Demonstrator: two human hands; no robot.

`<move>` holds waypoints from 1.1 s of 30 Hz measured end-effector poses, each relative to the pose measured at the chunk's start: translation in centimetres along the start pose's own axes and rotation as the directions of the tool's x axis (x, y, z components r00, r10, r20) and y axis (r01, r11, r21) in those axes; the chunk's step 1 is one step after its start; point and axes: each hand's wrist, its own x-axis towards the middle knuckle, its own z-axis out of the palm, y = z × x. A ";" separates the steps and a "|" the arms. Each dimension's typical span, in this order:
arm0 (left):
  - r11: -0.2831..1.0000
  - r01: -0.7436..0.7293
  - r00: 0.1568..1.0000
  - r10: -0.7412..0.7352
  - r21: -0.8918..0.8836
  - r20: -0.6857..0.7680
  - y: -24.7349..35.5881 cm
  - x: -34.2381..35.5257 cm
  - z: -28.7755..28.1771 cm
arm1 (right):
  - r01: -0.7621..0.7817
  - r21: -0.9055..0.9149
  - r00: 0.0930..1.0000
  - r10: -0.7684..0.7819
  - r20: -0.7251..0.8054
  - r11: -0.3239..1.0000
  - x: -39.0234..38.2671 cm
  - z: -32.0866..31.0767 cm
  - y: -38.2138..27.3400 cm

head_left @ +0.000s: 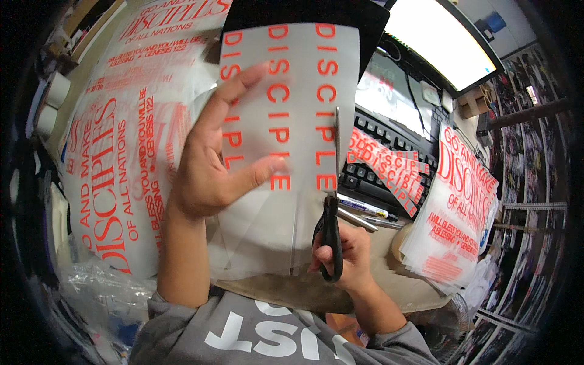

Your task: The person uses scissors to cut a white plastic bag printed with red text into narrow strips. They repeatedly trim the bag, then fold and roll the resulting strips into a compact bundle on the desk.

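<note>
A translucent sheet (292,213) printed with columns of red letters lies before me, its far end over a black panel (292,12). My left hand (213,158) is spread over the sheet's left part, thumb and index finger wide apart, slightly blurred. Black-handled scissors (330,237) are in my right hand (353,255), with fingers wrapped round the handles. One long blade shows beside the rightmost letter column, pointing away from me along the sheet's right side. Whether the other blade is under the sheet, I cannot tell.
Large red-printed film sheets (121,134) cover the left side. Right of the sheet, cut red-lettered strips (389,170) rest on a black keyboard (380,131) below a lit monitor (444,36). A marker (365,207) lies nearby, and a stack of printed sheets (453,213) sits farther right.
</note>
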 end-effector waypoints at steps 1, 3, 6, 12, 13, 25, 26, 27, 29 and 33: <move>0.999 0.026 1.000 -0.026 0.019 0.018 0.1 0.0 0.3 | 0.019 0.019 1.000 -0.019 -0.016 1.000 0.1 -0.2 0.1; 0.998 0.050 0.998 -0.048 -0.043 0.044 0.4 -0.2 1.1 | 0.047 0.071 0.998 -0.044 -0.038 0.996 0.1 -0.5 0.5; 0.998 0.028 0.997 -0.025 -0.053 0.073 0.3 -0.2 1.4 | 0.074 0.085 0.996 -0.069 -0.062 0.994 0.2 -0.3 0.2; 0.995 0.030 0.998 -0.024 -0.097 0.066 0.1 -0.2 1.6 | 0.109 -0.004 0.991 -0.109 -0.083 0.994 0.2 -0.2 0.2; 0.994 0.032 0.997 -0.025 -0.100 0.067 0.1 -0.3 1.6 | 0.109 -0.010 0.990 -0.109 -0.091 0.994 0.2 -0.2 0.2; 0.997 0.030 0.997 -0.024 -0.072 0.071 0.2 -0.1 1.5 | 0.064 -0.106 0.992 -0.074 -0.099 0.992 0.0 -0.1 -0.6; 0.996 0.045 0.996 -0.038 -0.079 0.081 0.3 -0.1 1.6 | 0.051 -0.062 0.993 -0.057 -0.102 0.997 0.0 -0.2 -0.4; 0.995 0.060 0.994 -0.052 -0.085 0.092 0.3 -0.2 1.7 | 0.039 -0.017 0.994 -0.040 -0.104 0.999 0.0 -0.3 -0.3; 0.991 0.085 0.991 -0.073 -0.100 0.116 0.4 -0.4 2.1 | 0.040 0.034 0.991 -0.035 -0.127 0.999 0.0 -0.4 -0.4; 0.987 0.123 0.982 -0.105 -0.108 0.155 0.3 -0.7 2.8 | 0.076 0.058 0.984 -0.065 -0.167 0.995 0.6 -0.5 -1.0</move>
